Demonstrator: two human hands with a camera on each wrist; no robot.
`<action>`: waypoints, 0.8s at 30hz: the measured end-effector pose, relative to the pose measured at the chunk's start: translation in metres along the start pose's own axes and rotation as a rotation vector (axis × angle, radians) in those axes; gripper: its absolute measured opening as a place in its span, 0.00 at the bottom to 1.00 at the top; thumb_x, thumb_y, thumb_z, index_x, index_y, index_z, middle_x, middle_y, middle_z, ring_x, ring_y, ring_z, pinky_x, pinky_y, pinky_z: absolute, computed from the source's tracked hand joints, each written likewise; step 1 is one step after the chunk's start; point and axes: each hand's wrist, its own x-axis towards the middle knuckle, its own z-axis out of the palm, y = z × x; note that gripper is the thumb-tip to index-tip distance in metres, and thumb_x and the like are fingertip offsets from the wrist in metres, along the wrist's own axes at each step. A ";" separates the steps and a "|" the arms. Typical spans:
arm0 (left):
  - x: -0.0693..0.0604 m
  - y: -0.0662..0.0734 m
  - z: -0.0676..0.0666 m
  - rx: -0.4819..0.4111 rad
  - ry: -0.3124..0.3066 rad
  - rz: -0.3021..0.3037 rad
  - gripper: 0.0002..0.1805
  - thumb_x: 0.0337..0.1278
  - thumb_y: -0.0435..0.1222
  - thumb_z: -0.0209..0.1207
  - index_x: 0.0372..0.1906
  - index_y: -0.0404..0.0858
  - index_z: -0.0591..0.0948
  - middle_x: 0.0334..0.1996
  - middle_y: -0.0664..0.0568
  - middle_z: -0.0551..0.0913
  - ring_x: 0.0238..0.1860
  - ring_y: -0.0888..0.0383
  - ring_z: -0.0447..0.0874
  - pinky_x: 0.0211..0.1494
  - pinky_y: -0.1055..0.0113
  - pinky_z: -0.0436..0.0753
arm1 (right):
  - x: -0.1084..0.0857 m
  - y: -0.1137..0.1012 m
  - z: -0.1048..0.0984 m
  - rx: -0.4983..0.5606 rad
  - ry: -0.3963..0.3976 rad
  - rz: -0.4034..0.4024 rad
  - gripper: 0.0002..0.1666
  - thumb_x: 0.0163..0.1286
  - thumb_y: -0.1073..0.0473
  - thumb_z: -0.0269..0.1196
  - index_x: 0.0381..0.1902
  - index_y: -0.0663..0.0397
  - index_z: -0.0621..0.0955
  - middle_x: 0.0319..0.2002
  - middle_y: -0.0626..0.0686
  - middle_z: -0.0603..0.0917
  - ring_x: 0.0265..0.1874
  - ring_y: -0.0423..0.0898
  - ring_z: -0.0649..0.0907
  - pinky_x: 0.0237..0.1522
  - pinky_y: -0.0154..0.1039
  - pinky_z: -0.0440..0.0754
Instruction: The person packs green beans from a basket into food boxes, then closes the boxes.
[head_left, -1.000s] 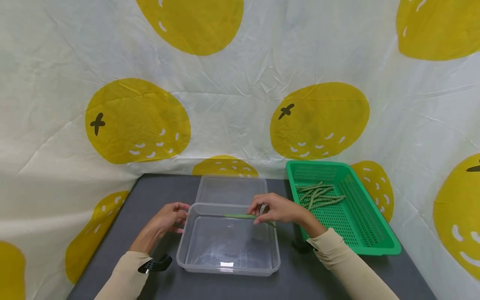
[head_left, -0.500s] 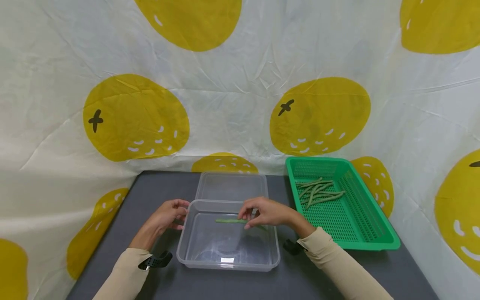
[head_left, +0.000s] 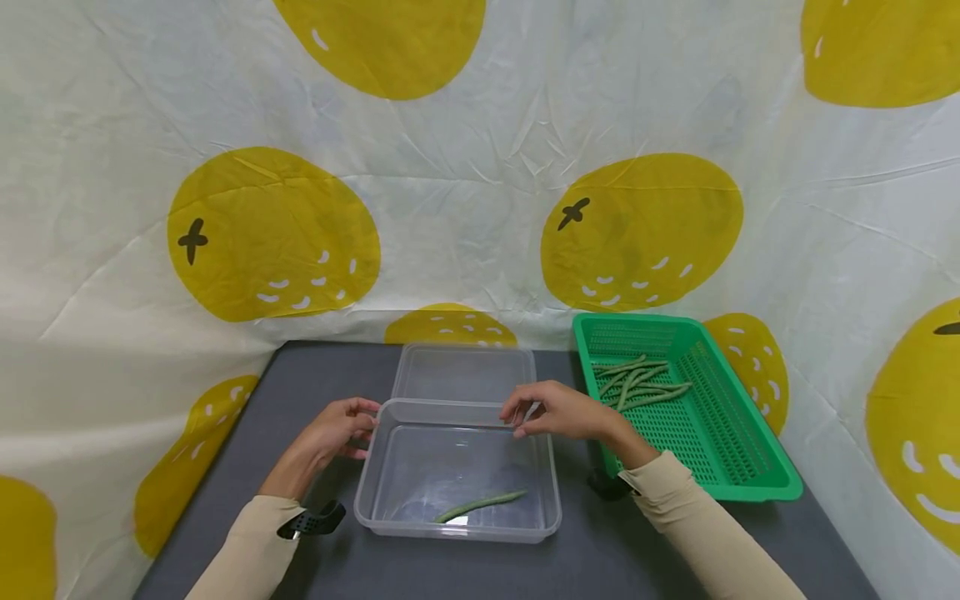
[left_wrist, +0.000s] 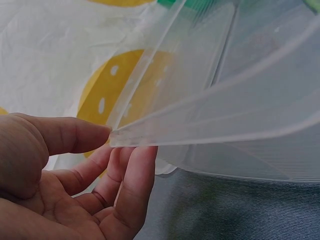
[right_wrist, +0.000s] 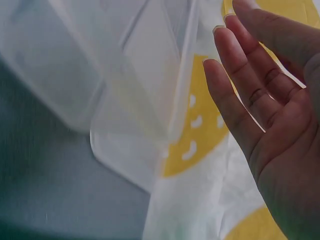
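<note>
One green bean (head_left: pixel 480 506) lies in the clear box (head_left: pixel 416 467), close to the near side; the head view shows it whole. It is nearer to the person than both hands are. The left hand (head_left: pixel 336 433) is at the far left corner, and the left wrist view shows what the head view hides: thumb and fingers pinch the rim there. The right hand (head_left: pixel 558 408) hangs over the far right part, fingers loose; the right wrist view shows them apart from the box. Behind is a clear lid (head_left: pixel 465 371), and to the right a green basket (head_left: pixel 727 408) holds more beans (head_left: pixel 637 385).
</note>
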 end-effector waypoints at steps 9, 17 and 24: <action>-0.001 0.000 -0.001 0.000 0.001 0.003 0.22 0.66 0.32 0.57 0.63 0.30 0.75 0.43 0.39 0.83 0.36 0.52 0.83 0.35 0.57 0.87 | -0.032 0.016 -0.028 0.002 0.077 0.044 0.14 0.70 0.61 0.67 0.53 0.49 0.83 0.51 0.55 0.85 0.48 0.48 0.85 0.53 0.43 0.83; 0.000 0.000 0.000 -0.006 0.005 0.001 0.22 0.66 0.33 0.57 0.63 0.31 0.74 0.44 0.40 0.83 0.38 0.51 0.84 0.36 0.57 0.87 | -0.055 0.029 -0.044 -0.077 0.141 0.065 0.13 0.70 0.59 0.67 0.52 0.46 0.83 0.49 0.49 0.85 0.49 0.48 0.85 0.49 0.40 0.84; -0.001 0.000 0.000 -0.002 -0.004 0.003 0.22 0.68 0.34 0.58 0.64 0.31 0.74 0.45 0.39 0.83 0.40 0.50 0.84 0.36 0.56 0.87 | -0.072 0.042 -0.057 -0.070 0.186 0.119 0.13 0.72 0.58 0.66 0.53 0.48 0.83 0.48 0.50 0.86 0.49 0.56 0.84 0.45 0.41 0.85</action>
